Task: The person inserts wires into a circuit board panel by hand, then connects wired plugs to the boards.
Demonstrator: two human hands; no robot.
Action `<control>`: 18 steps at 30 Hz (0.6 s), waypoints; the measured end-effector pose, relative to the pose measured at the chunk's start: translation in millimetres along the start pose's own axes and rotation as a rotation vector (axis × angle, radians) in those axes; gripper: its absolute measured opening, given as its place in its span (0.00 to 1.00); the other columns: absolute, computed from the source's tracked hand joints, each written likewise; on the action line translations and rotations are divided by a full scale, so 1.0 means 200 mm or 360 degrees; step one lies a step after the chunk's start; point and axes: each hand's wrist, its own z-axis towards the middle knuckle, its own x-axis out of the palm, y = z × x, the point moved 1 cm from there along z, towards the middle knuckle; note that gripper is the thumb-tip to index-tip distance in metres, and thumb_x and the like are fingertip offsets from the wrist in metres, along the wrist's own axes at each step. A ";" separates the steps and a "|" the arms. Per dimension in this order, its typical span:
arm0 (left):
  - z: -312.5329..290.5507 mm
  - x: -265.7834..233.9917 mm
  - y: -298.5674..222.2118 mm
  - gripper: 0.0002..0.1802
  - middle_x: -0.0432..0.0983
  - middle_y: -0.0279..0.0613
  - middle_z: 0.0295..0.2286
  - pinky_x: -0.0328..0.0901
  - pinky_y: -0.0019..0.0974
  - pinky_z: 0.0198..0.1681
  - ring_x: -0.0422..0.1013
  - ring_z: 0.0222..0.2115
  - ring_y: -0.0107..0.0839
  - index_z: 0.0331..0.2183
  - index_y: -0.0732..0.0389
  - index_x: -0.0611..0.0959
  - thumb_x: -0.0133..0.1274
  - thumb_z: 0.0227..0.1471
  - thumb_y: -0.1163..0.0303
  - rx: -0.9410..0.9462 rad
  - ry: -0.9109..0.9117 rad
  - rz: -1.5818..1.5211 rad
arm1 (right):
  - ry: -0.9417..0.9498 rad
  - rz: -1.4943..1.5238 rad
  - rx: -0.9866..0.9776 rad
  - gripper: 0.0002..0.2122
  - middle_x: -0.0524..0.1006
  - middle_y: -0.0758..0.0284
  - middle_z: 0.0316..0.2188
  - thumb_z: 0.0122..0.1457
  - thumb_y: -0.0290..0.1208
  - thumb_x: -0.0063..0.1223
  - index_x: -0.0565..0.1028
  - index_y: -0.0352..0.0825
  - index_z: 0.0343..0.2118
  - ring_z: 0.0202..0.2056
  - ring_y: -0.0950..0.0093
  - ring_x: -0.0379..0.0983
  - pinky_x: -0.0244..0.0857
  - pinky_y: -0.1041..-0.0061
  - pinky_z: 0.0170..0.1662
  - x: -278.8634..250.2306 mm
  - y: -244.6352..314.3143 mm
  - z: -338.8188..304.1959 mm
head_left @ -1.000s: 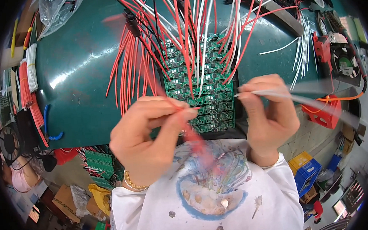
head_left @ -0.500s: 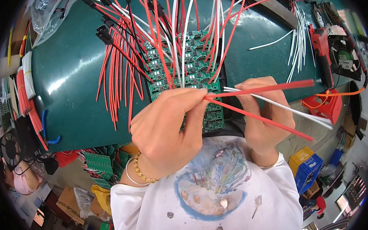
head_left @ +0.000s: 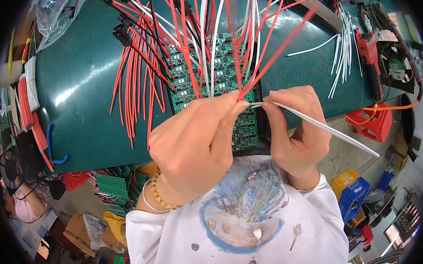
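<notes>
My left hand (head_left: 192,137) is closed in a pinch on the red wires (head_left: 275,61), whose free lengths rise to the upper right, blurred. Opposite it, my right hand (head_left: 300,132) pinches a pair of white wires (head_left: 345,134) near their ends. The tips of these white wires reach my left fingertips; whether the left fingers grip them too I cannot tell. Beneath both hands lies a green circuit board panel (head_left: 246,136), partly covered by my left hand. Several red and white wires (head_left: 210,51) stand up from it.
Red wires with black connectors (head_left: 122,36) spread over the green mat (head_left: 86,124) to the left. Loose white wires (head_left: 343,53), a red-handled tool (head_left: 370,56) and a black fan (head_left: 395,67) are at the right. Bundled wires (head_left: 24,101) line the left edge.
The red wires have swung from pointing right to pointing up and away. My right hand has moved slightly left, bringing the white wire tips to my left fingertips.
</notes>
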 end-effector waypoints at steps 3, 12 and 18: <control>0.00 -0.02 0.01 0.07 0.78 0.46 0.23 0.67 0.29 0.22 0.74 0.20 0.33 0.27 0.67 0.82 0.62 0.40 0.81 0.0042 -0.0063 -0.0078 | 0.0010 -0.0045 -0.0025 0.14 0.75 0.60 0.24 0.42 0.09 0.59 0.74 0.26 0.34 0.23 0.66 0.72 0.66 0.73 0.28 0.00 0.01 0.00; -0.14 -0.18 0.05 0.09 0.79 0.45 0.24 0.67 0.28 0.27 0.73 0.23 0.29 0.28 0.70 0.81 0.62 0.39 0.86 -0.0607 -0.0382 -0.0465 | 0.0090 -0.0096 0.0209 0.21 0.74 0.65 0.20 0.40 0.12 0.62 0.74 0.23 0.42 0.20 0.74 0.69 0.64 0.80 0.23 0.02 0.04 0.04; -0.20 -0.21 0.06 0.10 0.79 0.45 0.24 0.69 0.27 0.26 0.75 0.24 0.29 0.29 0.69 0.80 0.62 0.39 0.87 -0.0662 -0.0425 -0.0475 | -0.0150 0.0063 0.0369 0.21 0.78 0.66 0.23 0.43 0.12 0.62 0.74 0.28 0.44 0.24 0.77 0.71 0.66 0.81 0.29 -0.01 0.10 -0.01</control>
